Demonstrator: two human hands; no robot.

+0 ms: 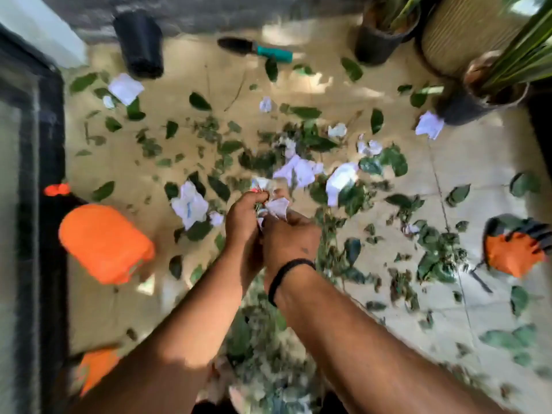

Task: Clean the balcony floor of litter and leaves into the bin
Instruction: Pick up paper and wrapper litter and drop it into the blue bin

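Green leaves (198, 101) and crumpled white paper scraps (300, 171) lie scattered over the beige tiled balcony floor (484, 162). My left hand (243, 218) and my right hand (288, 237) meet in the middle of the view, both gripping a bunch of crumpled paper and leaves (276, 204) just above the floor. A black band circles my right wrist. Below my arms, at the bottom middle, a heap of leaves and litter (263, 354) shows; the frame is blurred and I cannot tell what holds it.
An orange jerrycan (104, 243) lies at the left beside a dark door frame (38, 174). A black bag (139, 44) and a teal-handled trowel (257, 50) lie at the back. Potted plants (481, 94) stand at the back right. Orange-and-black gloves (513, 249) lie at the right.
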